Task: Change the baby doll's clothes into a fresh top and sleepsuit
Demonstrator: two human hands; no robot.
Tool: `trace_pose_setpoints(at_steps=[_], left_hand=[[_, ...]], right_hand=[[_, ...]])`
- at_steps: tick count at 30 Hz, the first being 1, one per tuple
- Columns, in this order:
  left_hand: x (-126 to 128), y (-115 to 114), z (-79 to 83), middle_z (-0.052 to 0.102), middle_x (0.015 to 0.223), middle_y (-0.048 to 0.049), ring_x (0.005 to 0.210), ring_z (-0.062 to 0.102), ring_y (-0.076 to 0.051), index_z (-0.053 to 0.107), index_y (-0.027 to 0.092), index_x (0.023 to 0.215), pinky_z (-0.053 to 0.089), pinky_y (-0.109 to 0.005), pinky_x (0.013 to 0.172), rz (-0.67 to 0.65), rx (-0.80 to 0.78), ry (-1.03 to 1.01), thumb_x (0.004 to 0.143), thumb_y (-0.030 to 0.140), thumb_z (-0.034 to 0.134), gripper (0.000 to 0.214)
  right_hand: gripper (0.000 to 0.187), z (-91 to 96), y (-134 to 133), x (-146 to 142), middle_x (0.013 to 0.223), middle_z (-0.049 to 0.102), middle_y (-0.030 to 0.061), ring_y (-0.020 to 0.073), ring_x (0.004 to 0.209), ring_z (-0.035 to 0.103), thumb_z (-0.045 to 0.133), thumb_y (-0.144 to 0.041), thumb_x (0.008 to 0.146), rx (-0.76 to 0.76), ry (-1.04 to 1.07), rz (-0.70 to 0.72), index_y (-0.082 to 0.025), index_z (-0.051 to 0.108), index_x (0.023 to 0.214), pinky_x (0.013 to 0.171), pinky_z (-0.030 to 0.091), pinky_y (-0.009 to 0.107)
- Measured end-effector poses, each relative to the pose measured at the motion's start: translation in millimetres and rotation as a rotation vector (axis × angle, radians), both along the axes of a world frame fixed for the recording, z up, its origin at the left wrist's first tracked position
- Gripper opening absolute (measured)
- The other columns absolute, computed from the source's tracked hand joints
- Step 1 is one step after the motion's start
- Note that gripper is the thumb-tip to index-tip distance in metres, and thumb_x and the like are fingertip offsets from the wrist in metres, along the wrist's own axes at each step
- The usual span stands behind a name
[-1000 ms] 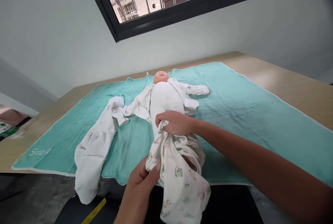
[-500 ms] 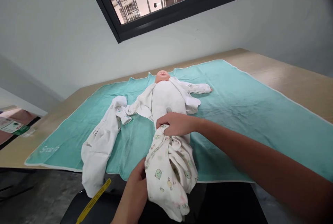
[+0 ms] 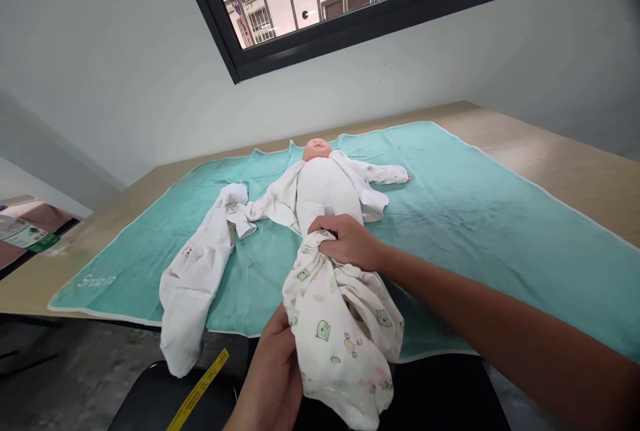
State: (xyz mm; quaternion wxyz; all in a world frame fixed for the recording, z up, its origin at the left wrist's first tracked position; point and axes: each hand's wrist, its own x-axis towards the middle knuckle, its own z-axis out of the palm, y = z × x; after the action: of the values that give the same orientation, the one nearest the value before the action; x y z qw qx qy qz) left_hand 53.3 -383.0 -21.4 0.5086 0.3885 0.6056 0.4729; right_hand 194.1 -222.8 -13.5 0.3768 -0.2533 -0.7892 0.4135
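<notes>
A baby doll (image 3: 327,187) lies on its back on a teal blanket (image 3: 480,237), its white top spread open at both sides. Bunched cloth printed with small green animals, seemingly baby pants (image 3: 345,351), covers the doll's lower end and hangs past the table edge. My right hand (image 3: 350,242) grips the upper part of this cloth at the doll's waist, fingers closed. Lower down, my left hand (image 3: 280,364) holds the cloth's left side, its fingertips partly hidden behind the fabric. The doll's legs cannot be seen.
Another white garment (image 3: 197,284) lies left of the doll, its end hanging over the table edge. A black chair (image 3: 145,397) and a yellow strip (image 3: 197,391) are below. A window (image 3: 325,24) sits in the wall behind the table (image 3: 565,151).
The printed cloth has swung slightly right and spread out, with my left hand moving right along with it. My right hand keeps its grip at the waist. The view has shifted a little.
</notes>
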Motion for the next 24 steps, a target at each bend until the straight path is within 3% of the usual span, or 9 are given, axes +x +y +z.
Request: trace_pose_setpoints(at_steps=[7, 12, 16, 19, 24], left_hand=[[7, 6, -9.0, 0.074, 0.09, 0.0032, 0.103, 0.067, -0.033, 0.07, 0.041, 0.104, 0.058, -0.04, 0.061, 0.101, 0.031, -0.144, 0.078, 0.037, 0.063, 0.027], [12, 15, -11.9, 0.074, 0.095, -0.0022, 0.1, 0.067, -0.033, 0.067, 0.033, 0.111, 0.057, -0.04, 0.065, 0.127, 0.051, -0.239, 0.081, 0.047, 0.059, 0.035], [15, 31, -2.4, 0.072, 0.101, -0.007, 0.093, 0.068, -0.028, 0.059, 0.024, 0.12, 0.056, -0.038, 0.071, 0.099, 0.031, -0.275, 0.079, 0.052, 0.059, 0.05], [15, 45, 8.5, 0.071, 0.103, -0.0039, 0.091, 0.067, -0.023, 0.058, 0.025, 0.116, 0.054, -0.033, 0.074, 0.074, 0.092, -0.262, 0.071, 0.039, 0.07, 0.049], [3, 61, 19.9, 0.071, 0.095, -0.0004, 0.082, 0.066, -0.02, 0.058, 0.023, 0.103, 0.05, -0.029, 0.068, 0.045, 0.152, -0.188, 0.069, 0.027, 0.069, 0.036]], right_hand=[[0.028, 14.5, 0, 12, 0.102, 0.066, 0.001, 0.0201, 0.097, 0.058, 0.054, -0.013, 0.069, -0.121, -0.012, 0.138, -0.021, 0.065, 0.095, 0.085, 0.043, 0.031], [0.032, 21.5, -7, 22, 0.111, 0.063, 0.0021, 0.0216, 0.104, 0.057, 0.063, -0.022, 0.076, -0.185, -0.07, 0.187, -0.023, 0.062, 0.108, 0.089, 0.043, 0.033], [0.028, 14.7, -15, 26, 0.107, 0.063, 0.0024, 0.0204, 0.1, 0.058, 0.062, -0.03, 0.081, -0.219, -0.033, 0.043, -0.022, 0.061, 0.108, 0.089, 0.044, 0.035], [0.026, 7.7, -17, 27, 0.116, 0.06, 0.0047, 0.0212, 0.111, 0.054, 0.064, -0.029, 0.08, -0.149, 0.045, -0.098, -0.021, 0.061, 0.105, 0.097, 0.041, 0.036], [0.027, 9.2, -15, 27, 0.137, 0.051, 0.005, 0.0211, 0.128, 0.045, 0.065, -0.028, 0.079, -0.136, 0.108, -0.069, -0.022, 0.063, 0.106, 0.106, 0.034, 0.036]])
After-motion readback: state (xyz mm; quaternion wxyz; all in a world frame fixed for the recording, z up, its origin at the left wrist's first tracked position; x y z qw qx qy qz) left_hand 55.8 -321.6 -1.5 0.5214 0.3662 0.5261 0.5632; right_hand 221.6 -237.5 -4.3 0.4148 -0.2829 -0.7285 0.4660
